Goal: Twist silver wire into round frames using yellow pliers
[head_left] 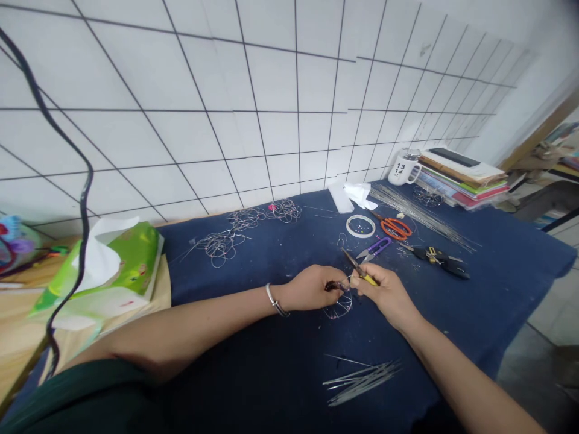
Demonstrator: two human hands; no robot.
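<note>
My left hand [310,288] pinches the top of a small looped wire piece [338,306] with dark beads, just above the dark blue cloth [253,337]. A silver bangle sits on that wrist. Close beside it, my right hand [384,290] grips yellow-handled pliers [357,267], whose jaws point up and left over the wire piece. The two hands almost touch over the wire.
Cut wire lengths [362,378] lie near me. Finished wire flowers [246,220] sit by the tiled wall. A tape roll [360,226], orange scissors [394,228], purple snips [376,247], black pliers [441,260], long wires, a mug [404,169] and stacked books [465,176] lie to the right. A tissue pack [115,265] sits left.
</note>
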